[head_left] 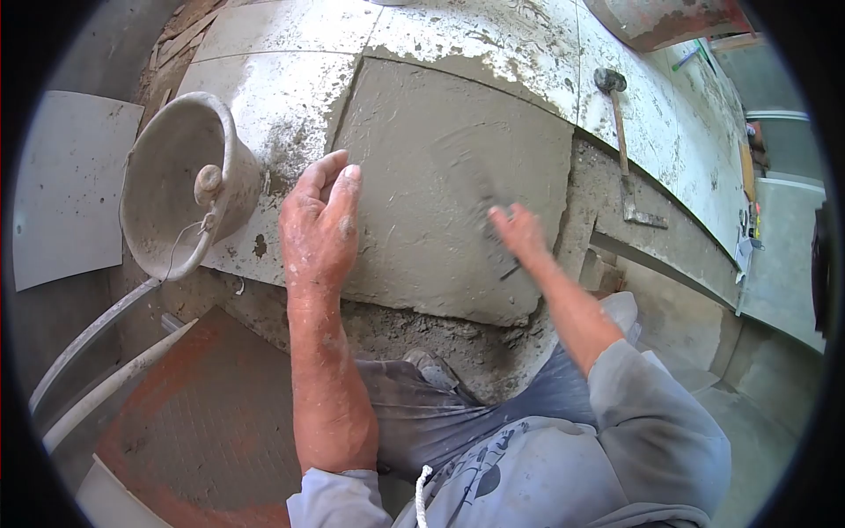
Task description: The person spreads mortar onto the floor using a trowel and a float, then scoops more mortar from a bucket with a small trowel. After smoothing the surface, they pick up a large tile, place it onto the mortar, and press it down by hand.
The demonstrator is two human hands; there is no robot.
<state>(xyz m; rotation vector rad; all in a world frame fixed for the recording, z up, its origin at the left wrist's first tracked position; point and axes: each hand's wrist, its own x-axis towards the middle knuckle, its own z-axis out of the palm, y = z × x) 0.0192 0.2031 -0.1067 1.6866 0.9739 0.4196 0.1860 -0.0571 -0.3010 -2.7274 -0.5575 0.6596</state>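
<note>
My right hand (519, 233) grips a trowel (480, 180), its blade smeared by motion against a slab of wet grey mortar (396, 220). The mortar lies in a flat, roughly square bed with a ragged near edge. Over the mortar's left edge, my left hand (321, 207) hangs in the air, holding nothing, its fingers loosely bent and the thumb apart. Pale smears of dried mortar mark its skin.
A mortar-caked bucket (180, 185) leans at left beside a hose (88, 339). White tiles (277, 97) border the bed. A mallet (616, 106) and a metal square (640, 209) lie right. A tile with a mortar-combed back (207, 414) sits lower left. Another bucket (660, 18) stands top right.
</note>
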